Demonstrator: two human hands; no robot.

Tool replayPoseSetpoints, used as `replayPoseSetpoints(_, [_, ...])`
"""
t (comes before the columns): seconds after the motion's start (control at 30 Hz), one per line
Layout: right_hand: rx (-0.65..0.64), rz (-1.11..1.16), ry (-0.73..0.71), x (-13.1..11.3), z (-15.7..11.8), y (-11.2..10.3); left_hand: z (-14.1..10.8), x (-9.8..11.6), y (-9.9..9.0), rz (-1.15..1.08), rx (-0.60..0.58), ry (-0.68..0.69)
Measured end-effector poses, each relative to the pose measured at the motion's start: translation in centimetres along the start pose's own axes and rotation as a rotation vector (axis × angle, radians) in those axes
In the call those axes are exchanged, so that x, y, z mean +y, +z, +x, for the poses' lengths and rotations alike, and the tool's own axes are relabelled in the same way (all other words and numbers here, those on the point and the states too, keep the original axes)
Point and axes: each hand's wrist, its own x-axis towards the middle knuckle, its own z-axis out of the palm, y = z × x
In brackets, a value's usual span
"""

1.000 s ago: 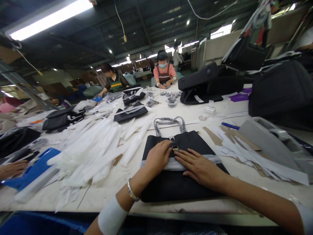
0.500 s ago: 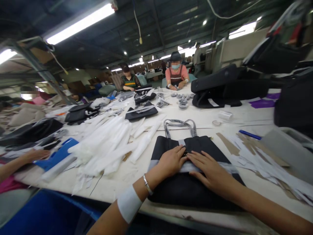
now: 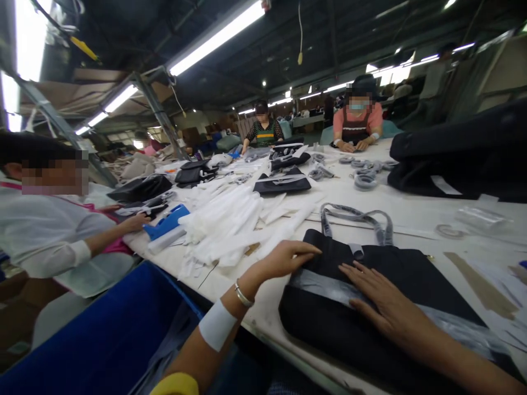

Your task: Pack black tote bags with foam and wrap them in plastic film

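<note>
A black handbag (image 3: 395, 269) lies flat on the table before me, with grey-wrapped handles (image 3: 358, 210) pointing away. A band of clear film (image 3: 325, 285) crosses its front, and a short grey tab (image 3: 356, 250) sits at its top edge. My right hand (image 3: 379, 296) rests flat on the bag, fingers stretched, below the tab. Over the bag's upper left side is my left hand (image 3: 286, 259), its fingers straight and holding nothing; whether it touches the bag I cannot tell.
White foam strips (image 3: 226, 219) pile up left of the bag, near a blue holder (image 3: 167, 222). A co-worker (image 3: 61, 236) sits at my left beside a blue bin (image 3: 123, 323). Grey rings (image 3: 365, 180), black bags (image 3: 457, 159) and card strips (image 3: 481, 285) lie around.
The view has swung left, bringing the nearby co-worker into sight. My left hand has moved off the bag's middle toward its left side, away from my right hand, which stays on the bag.
</note>
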Motion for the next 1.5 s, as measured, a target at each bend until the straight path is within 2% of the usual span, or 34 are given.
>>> replayPoseSetpoints(0.1, [0.079, 0.074, -0.014, -1.1, 2.2, -2.5, -2.7, -3.0, -3.2, 0.079, 0.243, -0.227])
replayPoseSetpoints(0.2, [0.16, 0.146, -0.094, -3.3, 5.9, -4.6, -5.5, -5.8, -5.2, 0.209, 0.398, -0.403])
replayPoseSetpoints(0.3, [0.204, 0.22, -0.138, -4.8, 9.4, -3.8, -7.7, -6.9, -6.2, 0.213, 0.459, -0.489])
replayPoseSetpoints(0.4, [0.199, 0.308, -0.16, -4.3, 11.4, -0.1, -8.3, -6.8, -6.6, 0.335, 0.406, -0.536])
replayPoseSetpoints(0.5, [0.189, 0.39, -0.099, -2.9, 11.9, 3.2, -7.2, -7.0, -6.8, 0.608, 0.196, -0.619])
replayPoseSetpoints(0.6, [0.197, 0.453, -0.018, -2.2, 11.6, 4.0, -6.0, -7.8, -6.8, 0.72, 0.021, -0.648])
replayPoseSetpoints(0.7, [0.21, 0.513, -0.007, -2.7, 11.1, 2.9, -6.1, -8.6, -7.2, 0.712, 0.017, -0.634])
replayPoseSetpoints(0.73, [0.223, 0.533, 0.001, -3.0, 11.0, 2.5, -6.4, -8.8, -7.6, 0.71, 0.048, -0.673])
replayPoseSetpoints(0.83, [0.27, 0.624, 0.067, -3.6, 10.9, 1.8, -6.3, -9.1, -9.2, 0.665, 0.26, -0.748])
replayPoseSetpoints(0.87, [0.29, 0.671, 0.096, -3.6, 11.0, 1.7, -5.8, -8.7, -9.7, 0.602, 0.34, -0.749])
replayPoseSetpoints(0.93, [0.331, 0.776, 0.153, -3.6, 11.3, 1.6, -4.1, -6.9, -10.0, 0.329, 0.489, -0.728])
replayPoseSetpoints(0.97, [0.339, 0.835, 0.182, -3.5, 11.4, 1.6, -2.9, -5.4, -9.8, 0.114, 0.548, -0.735])
replayPoseSetpoints(1.0, [0.339, 0.903, 0.214, -3.5, 11.4, 1.6, -1.6, -3.7, -9.3, -0.133, 0.553, -0.724])
replayPoseSetpoints(1.07, [0.304, 1.072, 0.274, -3.4, 11.4, 1.4, 1.3, -0.3, -7.5, -0.586, 0.493, -0.653])
replayPoseSetpoints(1.13, [0.263, 1.256, 0.308, -3.5, 11.4, 1.0, 4.3, 2.0, -5.1, -0.853, 0.478, -0.549])
replayPoseSetpoints(1.17, [0.256, 1.337, 0.315, -3.4, 11.4, 0.7, 5.7, 2.4, -3.9, -0.926, 0.496, -0.507])
replayPoseSetpoints(1.23, [0.273, 1.461, 0.336, -3.2, 11.3, 0.1, 7.9, 2.3, -1.7, -0.974, 0.488, -0.451])
replayPoseSetpoints(1.33, [0.316, 1.569, 0.439, -2.5, 11.4, -0.3, 9.3, 1.5, 0.3, -0.961, 0.403, -0.402])
replayPoseSetpoints(1.4, [0.357, 1.56, 0.469, -1.9, 11.4, -0.2, 9.7, 1.6, 0.7, -0.921, 0.377, -0.387])
replayPoseSetpoints(1.5, [0.459, 1.43, 0.454, -1.2, 11.5, 0.5, 9.8, 2.5, -0.1, -0.888, 0.41, -0.367])
